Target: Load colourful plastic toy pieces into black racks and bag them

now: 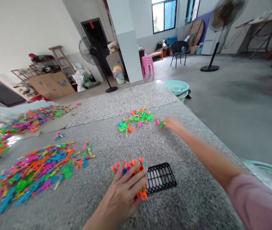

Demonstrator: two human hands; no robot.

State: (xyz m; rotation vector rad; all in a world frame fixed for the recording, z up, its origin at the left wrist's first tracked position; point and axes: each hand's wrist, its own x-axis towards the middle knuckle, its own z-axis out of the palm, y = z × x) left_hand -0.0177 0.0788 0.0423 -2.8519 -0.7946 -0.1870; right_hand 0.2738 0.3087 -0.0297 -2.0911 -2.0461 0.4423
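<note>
My left hand [126, 188] lies over a tight row of small bright plastic toys [142, 179], its fingers across the top and its thumb at the near side. This row stands on the left part of a black plastic grid rack [162, 177]; the rack's right part shows bare openings. Farther out, my right hand [172, 124] is blurred, its fingers at a pink and green toy [159, 123] on the stone table. Whether it grips that toy is unclear. Left of it lies a small loose heap of green, pink, orange and blue toys [139, 118], some pistol-shaped.
A broad pile of coloured toys [40, 169] covers the table's left side, with another pile [35, 119] behind it. Off the table's right edge stand a mint-green basin [177, 85] and another tub [267, 167]. A floor fan [212, 56] stands beyond.
</note>
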